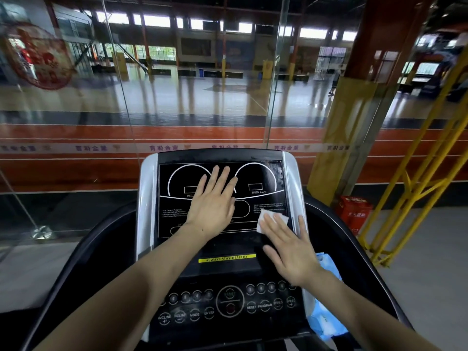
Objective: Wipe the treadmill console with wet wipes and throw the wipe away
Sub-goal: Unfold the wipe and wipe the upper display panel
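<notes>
Closest to the lens, two bare forearms reach up and away toward the treadmill console (222, 249). Just past them sits the button bank (228, 302), with its round start and stop keys, and beside its right edge lies a blue wet-wipe pack (326, 323), partly tucked behind the right wrist.

Now the action: the right hand (288, 252) lies flat, fingers spread, pressing a white wipe (271, 220) against the lower right corner of the black display panel (174, 224). No pinch there, just an open palm pinning the cloth down, with only the wipe's far edge peeking out beyond the fingertips. The left hand (214, 202) rests open and empty on the middle of the panel, apparently bracing.

Progress call: mid-wipe, I'd say. The wipe is out and working the screen; a hazy, smeared patch shows at the panel's upper right corner, which may be moisture or grime, hard to tell which. The lower buttons look a little dull, so they may still need a pass, as may the silver side rails (145, 198). No bin is in sight, so the throwing-away is clearly still ahead.

The console itself: glossy black, white dial outlines, a yellow strip below the screen.
</notes>
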Demonstrator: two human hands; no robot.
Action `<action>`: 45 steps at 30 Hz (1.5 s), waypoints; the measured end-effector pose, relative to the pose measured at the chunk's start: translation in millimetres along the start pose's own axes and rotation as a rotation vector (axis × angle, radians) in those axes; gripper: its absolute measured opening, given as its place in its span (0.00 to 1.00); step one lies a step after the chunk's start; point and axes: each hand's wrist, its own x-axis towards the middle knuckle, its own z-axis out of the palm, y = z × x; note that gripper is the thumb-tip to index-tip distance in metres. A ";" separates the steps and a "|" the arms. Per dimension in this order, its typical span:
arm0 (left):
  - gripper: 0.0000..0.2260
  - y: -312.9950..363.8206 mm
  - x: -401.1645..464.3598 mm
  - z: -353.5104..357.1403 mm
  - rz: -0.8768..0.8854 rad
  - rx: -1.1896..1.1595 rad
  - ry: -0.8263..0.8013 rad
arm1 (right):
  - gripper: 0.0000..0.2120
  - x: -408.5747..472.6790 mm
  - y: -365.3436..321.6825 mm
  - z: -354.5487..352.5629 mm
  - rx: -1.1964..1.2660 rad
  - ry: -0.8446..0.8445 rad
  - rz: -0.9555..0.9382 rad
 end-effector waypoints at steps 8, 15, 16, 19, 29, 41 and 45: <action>0.25 3.0 5.6 -2.2 0.008 0.015 0.002 | 0.30 60.4 19.7 -28.2 -0.090 -0.090 0.055; 0.26 5.3 12.9 -0.6 0.008 0.021 0.003 | 0.32 128.8 26.6 -55.3 -0.054 -0.066 0.165; 0.26 5.2 13.3 0.3 0.008 0.022 0.003 | 0.32 121.0 23.2 -51.1 -0.045 -0.062 0.175; 0.25 5.8 15.6 1.3 0.023 0.021 0.004 | 0.33 85.0 11.4 -33.4 -0.007 -0.037 0.199; 0.25 3.9 15.6 2.2 0.020 0.023 0.016 | 0.33 6.7 -21.7 -6.7 0.028 -0.034 0.244; 0.25 -4.1 8.3 1.7 0.048 0.027 0.033 | 0.33 129.6 -6.6 -59.0 0.037 -0.032 0.408; 0.25 -9.3 0.4 1.6 0.026 0.018 0.019 | 0.34 113.0 -19.4 -46.9 0.042 -0.016 0.425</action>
